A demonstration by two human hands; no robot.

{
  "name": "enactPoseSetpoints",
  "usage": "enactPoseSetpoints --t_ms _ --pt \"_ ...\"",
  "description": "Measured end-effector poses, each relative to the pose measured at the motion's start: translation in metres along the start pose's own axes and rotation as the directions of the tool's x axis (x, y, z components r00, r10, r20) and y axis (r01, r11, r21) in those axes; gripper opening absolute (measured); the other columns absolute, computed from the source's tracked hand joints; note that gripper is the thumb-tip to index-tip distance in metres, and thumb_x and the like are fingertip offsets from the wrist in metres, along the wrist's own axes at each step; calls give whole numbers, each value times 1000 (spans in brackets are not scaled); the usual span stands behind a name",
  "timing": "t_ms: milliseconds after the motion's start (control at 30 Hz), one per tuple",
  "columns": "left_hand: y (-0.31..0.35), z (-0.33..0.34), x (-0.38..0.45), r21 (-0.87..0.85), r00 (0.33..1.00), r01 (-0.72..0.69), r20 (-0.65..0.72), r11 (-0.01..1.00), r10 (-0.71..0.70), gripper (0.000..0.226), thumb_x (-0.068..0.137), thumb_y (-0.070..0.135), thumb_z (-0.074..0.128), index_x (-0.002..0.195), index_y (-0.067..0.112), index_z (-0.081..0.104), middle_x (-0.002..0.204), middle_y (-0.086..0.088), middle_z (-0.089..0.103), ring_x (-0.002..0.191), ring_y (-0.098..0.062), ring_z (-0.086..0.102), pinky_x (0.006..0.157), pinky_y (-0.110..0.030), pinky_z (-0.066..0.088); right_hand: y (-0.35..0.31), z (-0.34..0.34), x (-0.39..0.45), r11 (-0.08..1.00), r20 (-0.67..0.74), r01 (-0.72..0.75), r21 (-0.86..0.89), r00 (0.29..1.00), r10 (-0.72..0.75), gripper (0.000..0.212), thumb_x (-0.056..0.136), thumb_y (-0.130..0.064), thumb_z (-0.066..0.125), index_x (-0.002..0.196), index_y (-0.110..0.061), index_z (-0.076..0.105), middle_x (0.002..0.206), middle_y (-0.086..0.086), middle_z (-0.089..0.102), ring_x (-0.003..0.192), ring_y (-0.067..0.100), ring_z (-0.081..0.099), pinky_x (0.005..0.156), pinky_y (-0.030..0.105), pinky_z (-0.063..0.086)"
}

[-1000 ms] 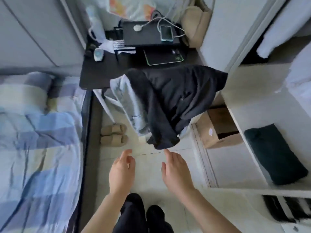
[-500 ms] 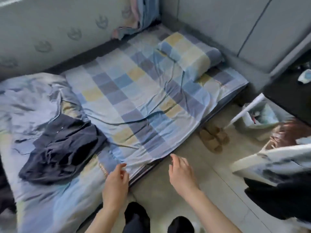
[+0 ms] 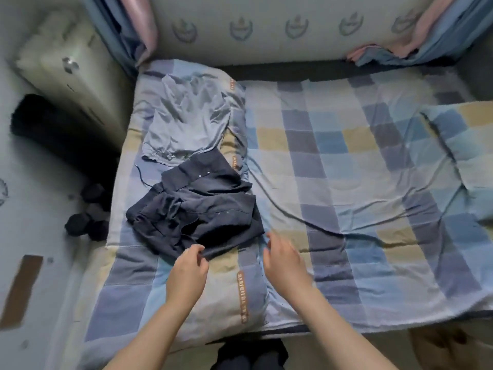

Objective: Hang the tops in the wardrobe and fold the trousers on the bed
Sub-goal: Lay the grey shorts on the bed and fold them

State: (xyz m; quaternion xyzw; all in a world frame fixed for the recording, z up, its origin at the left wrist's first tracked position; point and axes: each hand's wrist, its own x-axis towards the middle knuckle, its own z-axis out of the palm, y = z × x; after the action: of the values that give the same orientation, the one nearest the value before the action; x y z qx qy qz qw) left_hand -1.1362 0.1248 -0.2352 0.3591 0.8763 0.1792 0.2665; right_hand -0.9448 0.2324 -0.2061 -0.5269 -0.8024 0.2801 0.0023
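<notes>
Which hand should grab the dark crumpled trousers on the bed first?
Probably the left hand. Its fingertips already reach the near edge of the crumpled dark navy trousers on the checked blue and yellow quilt. The right hand hovers open over bare quilt, beside the trousers, blurred by motion.

Before me the dark trousers (image 3: 197, 209) are matt, creased cloth; the grey garment (image 3: 186, 121) has a faint sheen; the checked bedsheet (image 3: 346, 161) is soft cotton-like fabric.
</notes>
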Motion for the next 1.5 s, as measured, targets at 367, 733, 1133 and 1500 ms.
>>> enactPoseSetpoints --t_ms 367,733,1133,1500 --pt "-95 78 193 138 989 150 -17 979 -149 55 93 32 57 143 18 38 149 -3 38 136 -26 35 110 -37 34 -35 102 256 926 122 325 -191 944 -306 32 98 -28 41 124 -11 46 116 8 55 111 30 49 91 43 44" --pt "-181 140 357 192 942 330 -122 924 -312 92 87 75 36 149 43 -23 160 -1 -27 144 -48 -19 110 -71 -1 -122 242 491 847 150 487 -214 873 -464 35 100 -30 38 121 -4 48 121 18 52 114 38 46 92 45 42" --pt "-196 194 359 93 845 144 -530 985 -74 60 59 15 92 115 15 71 112 -2 73 121 -34 60 103 -64 39 -144 292 589 819 57 423 -387 898 -437 71 95 -28 51 150 -10 10 147 13 34 124 43 41 90 48 41" --pt "-200 187 344 27 819 37 -573 999 -15 29 66 0 83 81 7 60 76 -7 64 72 -33 62 72 -51 58 -122 306 573 842 -215 357 -405 857 -467 8 94 -12 44 97 -13 51 106 11 60 101 36 55 73 42 34"
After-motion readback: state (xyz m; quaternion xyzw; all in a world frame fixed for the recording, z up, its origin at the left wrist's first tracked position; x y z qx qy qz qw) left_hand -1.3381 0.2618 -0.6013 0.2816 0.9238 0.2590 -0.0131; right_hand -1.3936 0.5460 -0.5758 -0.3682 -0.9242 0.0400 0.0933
